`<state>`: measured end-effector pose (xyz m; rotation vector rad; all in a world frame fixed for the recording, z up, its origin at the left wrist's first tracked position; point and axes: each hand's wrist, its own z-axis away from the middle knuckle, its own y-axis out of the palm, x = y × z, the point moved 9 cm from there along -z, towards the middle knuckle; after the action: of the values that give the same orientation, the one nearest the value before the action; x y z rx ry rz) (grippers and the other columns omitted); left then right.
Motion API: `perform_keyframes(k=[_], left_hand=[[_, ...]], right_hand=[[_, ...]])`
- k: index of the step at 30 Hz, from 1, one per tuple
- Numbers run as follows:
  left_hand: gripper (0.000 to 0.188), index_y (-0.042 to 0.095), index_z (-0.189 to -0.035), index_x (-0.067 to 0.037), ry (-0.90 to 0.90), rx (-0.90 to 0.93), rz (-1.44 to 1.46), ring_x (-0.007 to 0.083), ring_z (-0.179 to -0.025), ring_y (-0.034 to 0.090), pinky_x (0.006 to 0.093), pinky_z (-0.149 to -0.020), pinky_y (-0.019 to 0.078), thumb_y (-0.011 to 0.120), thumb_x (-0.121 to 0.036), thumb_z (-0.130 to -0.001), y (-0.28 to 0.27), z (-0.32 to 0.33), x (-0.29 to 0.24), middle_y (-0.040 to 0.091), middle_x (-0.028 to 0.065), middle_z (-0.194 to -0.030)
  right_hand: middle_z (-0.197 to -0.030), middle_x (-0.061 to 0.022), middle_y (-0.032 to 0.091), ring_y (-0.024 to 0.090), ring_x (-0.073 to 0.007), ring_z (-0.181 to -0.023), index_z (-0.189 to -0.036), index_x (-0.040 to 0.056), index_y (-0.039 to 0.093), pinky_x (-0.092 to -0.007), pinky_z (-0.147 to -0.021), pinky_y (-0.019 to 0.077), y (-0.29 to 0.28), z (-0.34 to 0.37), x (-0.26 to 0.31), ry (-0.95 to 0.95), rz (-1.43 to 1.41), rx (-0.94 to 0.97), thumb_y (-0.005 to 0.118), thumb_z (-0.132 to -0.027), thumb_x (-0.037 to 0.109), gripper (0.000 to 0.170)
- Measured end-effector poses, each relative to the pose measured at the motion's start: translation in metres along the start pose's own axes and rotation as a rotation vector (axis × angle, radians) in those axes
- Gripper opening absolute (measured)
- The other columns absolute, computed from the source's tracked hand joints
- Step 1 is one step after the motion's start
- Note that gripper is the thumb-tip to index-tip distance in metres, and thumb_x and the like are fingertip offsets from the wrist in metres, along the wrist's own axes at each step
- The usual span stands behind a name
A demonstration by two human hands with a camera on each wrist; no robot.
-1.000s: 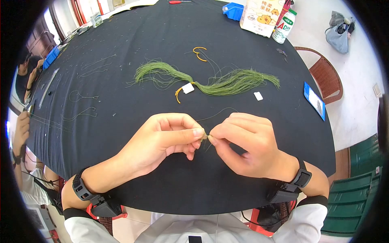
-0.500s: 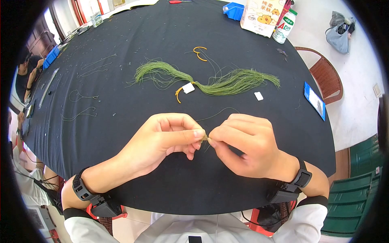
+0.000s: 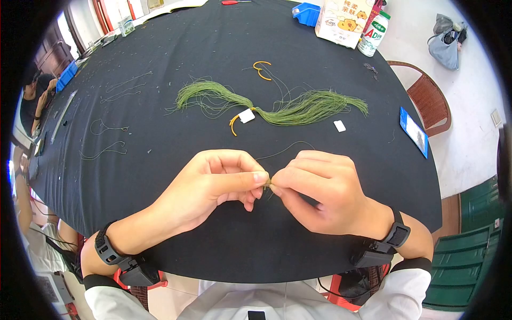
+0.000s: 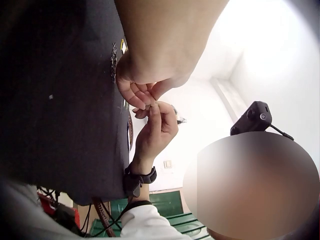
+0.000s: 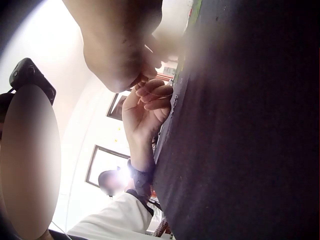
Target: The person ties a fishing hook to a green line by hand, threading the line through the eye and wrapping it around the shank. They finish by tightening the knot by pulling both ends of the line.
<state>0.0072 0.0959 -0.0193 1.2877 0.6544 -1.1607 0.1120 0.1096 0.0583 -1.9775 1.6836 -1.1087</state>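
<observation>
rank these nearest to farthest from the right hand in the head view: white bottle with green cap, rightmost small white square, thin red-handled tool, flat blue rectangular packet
From the right hand:
1. Rightmost small white square: just ahead
2. Flat blue rectangular packet: out to the right
3. White bottle with green cap: farther ahead, rightward
4. Thin red-handled tool: far ahead, leftward

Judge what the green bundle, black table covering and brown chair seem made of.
Green bundle: probably thread, natural or synthetic unclear, fairly matt; fine strands splay loosely. Black table covering: likely matt cloth, showing soft creases. Brown chair: apparently rattan or plastic imitation, finish uncertain; its back looks woven.
</observation>
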Motion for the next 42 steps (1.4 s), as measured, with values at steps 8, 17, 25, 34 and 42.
perform_keyframes(k=[8,17,25,34,42], left_hand=[[0.009,0.062,-0.086,-0.002,-0.022,0.01,0.024,0.0113,-0.069,0.058,0.0291,-0.064,0.047,0.061,-0.011,-0.088,0.002,0.0002,0.0012,0.061,0.0043,-0.076],[0.009,0.062,-0.086,-0.002,-0.027,0.009,0.032,0.0112,-0.07,0.058,0.0289,-0.064,0.0469,0.061,-0.011,-0.088,0.0026,0.0006,0.0016,0.06,0.0043,-0.076],[0.009,0.062,-0.086,-0.002,-0.022,0.005,0.019,0.0112,-0.07,0.058,0.0287,-0.064,0.0471,0.061,-0.011,-0.088,0.0023,0.0005,0.002,0.061,0.0044,-0.077],[0.009,0.062,-0.086,-0.002,-0.019,-0.009,0.007,0.0113,-0.07,0.058,0.0285,-0.064,0.0473,0.061,-0.01,-0.088,0.0014,0.0007,0.002,0.061,0.0049,-0.076],[0.01,0.062,-0.086,-0.001,-0.022,-0.009,-0.012,0.0112,-0.069,0.058,0.0284,-0.064,0.0472,0.061,-0.011,-0.088,0.0019,0.0009,0.0019,0.061,0.0047,-0.075]], right_hand=[[-0.065,-0.0064,0.059,0.054,-0.0205,-0.052,-0.075,0.0026,0.06,-0.0281,-0.045,0.0416,-0.0023,-0.0002,0.0029,-0.034,0.004,0.01,0.068,-0.064,-0.005,0.015],[-0.065,-0.0051,0.055,0.054,-0.0211,-0.056,-0.074,0.0042,0.057,-0.0321,-0.048,0.0438,-0.0039,0.0016,0.0026,-0.016,0.02,-0.016,0.064,-0.067,0.001,0.011],[-0.065,-0.0053,0.056,0.054,-0.0207,-0.055,-0.074,0.0037,0.057,-0.0306,-0.047,0.0429,-0.0035,0.002,0.0023,-0.022,0.002,-0.015,0.064,-0.066,-0.001,0.012],[-0.064,-0.0062,0.058,0.054,-0.0202,-0.052,-0.075,0.0024,0.06,-0.0283,-0.045,0.0413,-0.0024,0.0015,0.0021,-0.039,-0.013,-0.005,0.067,-0.065,-0.005,0.014],[-0.065,-0.0057,0.057,0.054,-0.0211,-0.054,-0.075,0.0033,0.059,-0.0301,-0.046,0.0423,-0.0011,0.0021,0.0028,-0.029,-0.002,0.007,0.067,-0.066,-0.002,0.013]])
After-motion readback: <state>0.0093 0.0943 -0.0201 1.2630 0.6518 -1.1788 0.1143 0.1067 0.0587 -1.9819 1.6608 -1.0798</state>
